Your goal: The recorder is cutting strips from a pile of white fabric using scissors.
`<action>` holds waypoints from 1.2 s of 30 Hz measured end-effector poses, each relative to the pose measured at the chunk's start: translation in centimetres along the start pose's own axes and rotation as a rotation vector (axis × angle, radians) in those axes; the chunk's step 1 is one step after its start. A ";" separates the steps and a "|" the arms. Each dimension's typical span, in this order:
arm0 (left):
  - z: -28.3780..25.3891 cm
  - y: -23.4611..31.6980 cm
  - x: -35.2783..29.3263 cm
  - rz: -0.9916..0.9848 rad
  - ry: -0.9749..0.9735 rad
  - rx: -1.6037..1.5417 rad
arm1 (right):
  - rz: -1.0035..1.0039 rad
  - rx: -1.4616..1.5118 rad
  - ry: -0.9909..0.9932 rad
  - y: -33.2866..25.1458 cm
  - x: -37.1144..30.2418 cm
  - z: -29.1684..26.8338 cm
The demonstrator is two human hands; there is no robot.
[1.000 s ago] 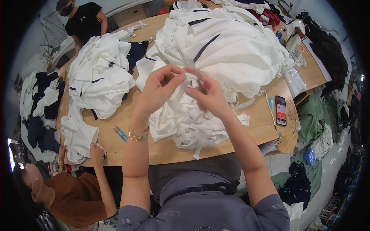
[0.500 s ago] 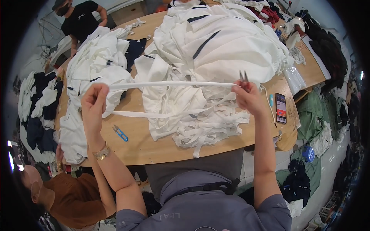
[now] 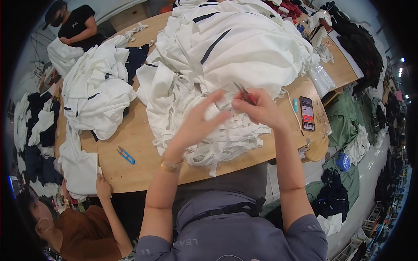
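My right hand [image 3: 260, 108] is closed around red-handled thread snips [image 3: 248, 96], whose dark blades point up and to the left. Facing it, my left hand [image 3: 196, 124] is blurred by motion, with thumb and fingers apart and nothing visible in them. Both hands are above a tangled heap of white fabric strips [image 3: 226, 148]. Whether a strip also sits in my right fingers is hard to see. Beyond the hands rises a large pile of white garments [image 3: 265, 52] with dark navy stripes.
Blue thread snips [image 3: 126, 155] lie on the wooden table [image 3: 135, 174]. A phone [image 3: 307, 114] and a light-blue marker-like stick [image 3: 295, 105] lie at right. More white garments [image 3: 98, 95] lie left. Two co-workers handle white cloth, one in a brown top [image 3: 89, 230], another in black [image 3: 78, 24].
The white strip stretched between my hands is no longer held taut. My left hand has come rightward and opened; my right hand moved left. The near co-worker's hand now shows at the cloth.
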State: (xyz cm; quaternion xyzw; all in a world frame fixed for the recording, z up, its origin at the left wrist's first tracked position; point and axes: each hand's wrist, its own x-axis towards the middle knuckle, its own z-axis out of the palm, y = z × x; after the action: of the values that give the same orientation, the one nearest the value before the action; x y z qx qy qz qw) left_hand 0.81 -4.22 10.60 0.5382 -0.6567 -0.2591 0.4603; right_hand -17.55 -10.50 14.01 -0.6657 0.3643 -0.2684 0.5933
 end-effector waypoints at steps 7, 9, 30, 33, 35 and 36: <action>-3.5 1.6 0.4 -0.263 -0.274 -0.303 | 0.009 0.026 -0.182 -0.6 -0.8 -4.0; -4.8 0.8 -0.1 -0.004 -0.214 -0.078 | 0.027 0.039 -0.254 0.3 -1.0 -5.1; -21.8 -10.1 -11.8 -0.310 0.697 0.521 | 0.248 0.101 0.074 3.5 -3.1 -12.2; -19.5 -8.8 -11.0 -0.908 0.461 1.041 | 0.253 0.028 0.046 3.5 -2.2 -10.5; -16.2 -9.6 -10.0 -0.653 0.460 0.958 | 0.258 -0.035 -0.023 3.2 -1.2 -8.3; -13.9 -10.2 -9.0 -0.410 0.473 0.804 | 0.259 -0.116 -0.096 2.8 -0.8 -7.0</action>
State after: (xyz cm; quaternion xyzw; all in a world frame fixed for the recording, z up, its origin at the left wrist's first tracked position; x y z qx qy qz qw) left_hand 17.80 3.55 5.27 0.8345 -0.4634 0.0581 0.2925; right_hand -23.98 -14.08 12.38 -0.6586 0.4333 -0.1359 0.6001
